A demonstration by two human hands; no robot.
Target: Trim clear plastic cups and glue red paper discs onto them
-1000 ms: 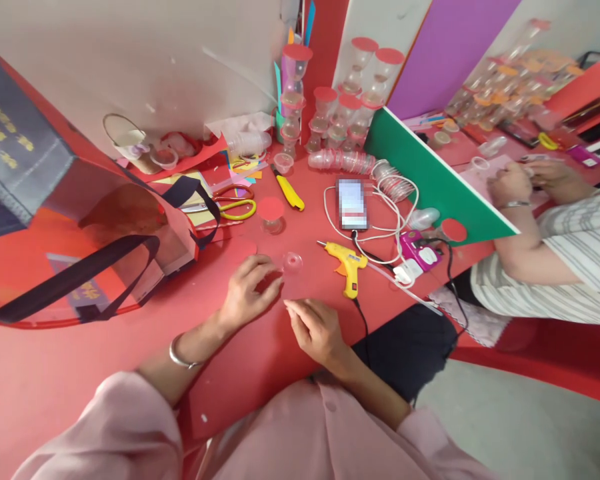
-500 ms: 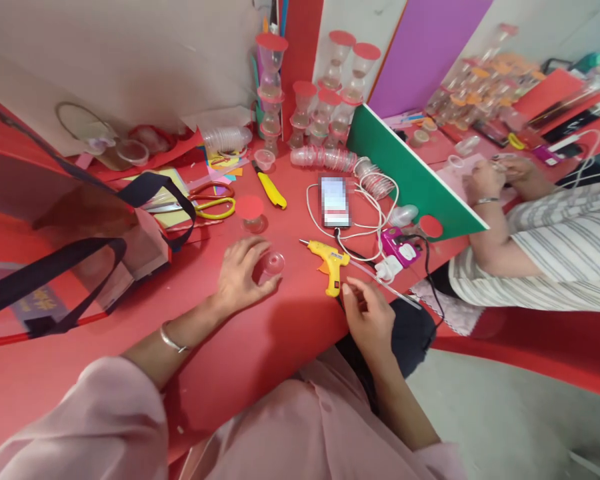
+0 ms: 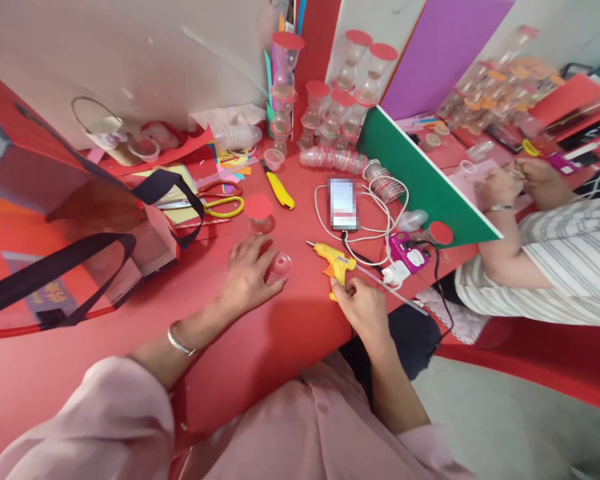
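My left hand [image 3: 250,275] rests on the red table, its thumb and fingers curved round a small clear plastic cup [image 3: 281,265]. A yellow glue gun [image 3: 336,259] lies to the right with its nozzle pointing left. The fingers of my right hand [image 3: 364,303] are closed on its handle, partly covering it. A glue stick [image 3: 397,291] shows behind the gun. Just beyond my left fingers stands another clear cup with a red disc [image 3: 259,207] on top.
A yellow cutter [image 3: 281,190] and scissors [image 3: 225,207] lie further back. Near them are a phone [image 3: 343,203] with white cable and a purple power socket [image 3: 409,252]. Stacked cup pieces [image 3: 333,159] stand behind. A green board [image 3: 420,180] separates a co-worker's hands [image 3: 503,183].
My right hand has moved from beside the glue gun onto its handle and taken hold of it. My left hand stays at the clear cup. The view has shifted slightly.
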